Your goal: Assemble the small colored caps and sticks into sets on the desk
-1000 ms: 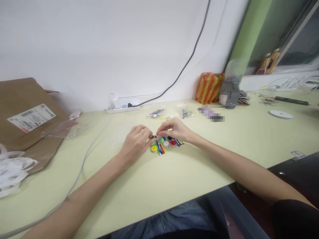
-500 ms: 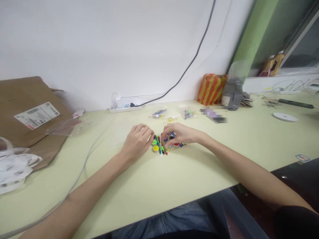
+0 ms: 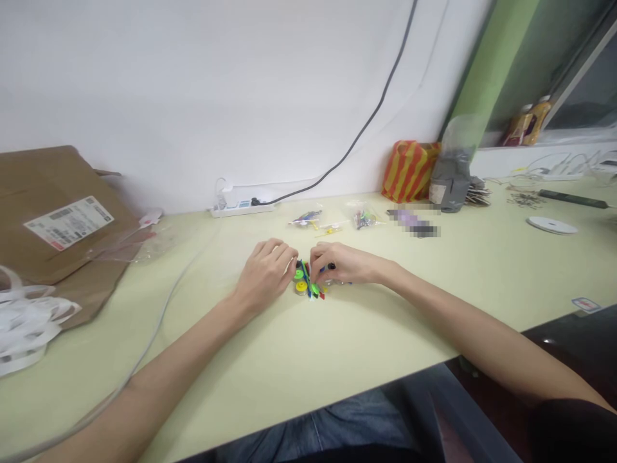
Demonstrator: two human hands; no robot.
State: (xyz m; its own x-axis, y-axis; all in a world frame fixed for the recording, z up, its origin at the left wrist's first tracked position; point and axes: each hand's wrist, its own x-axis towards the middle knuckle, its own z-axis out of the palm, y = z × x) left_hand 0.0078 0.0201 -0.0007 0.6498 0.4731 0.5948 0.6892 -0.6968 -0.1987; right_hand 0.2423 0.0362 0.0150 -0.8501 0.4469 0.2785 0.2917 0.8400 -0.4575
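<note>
Left hand (image 3: 266, 275) curled just beside the colored plastic pieces (image 3: 306, 280) on the table (image 3: 308, 360); right hand (image 3: 343, 265) narrow over them. I can't tell if either grips.

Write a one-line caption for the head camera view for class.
Left hand and right hand meet over colourful plastic pieces on a pale desk.

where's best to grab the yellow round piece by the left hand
Pinch its rim from the side nearest you. The yellow disc seems to lie flat at the front of the pile, with the colored sticks right behind and beside it, while the bare table in front leaves room for fingers. The left hand is closest.
</note>
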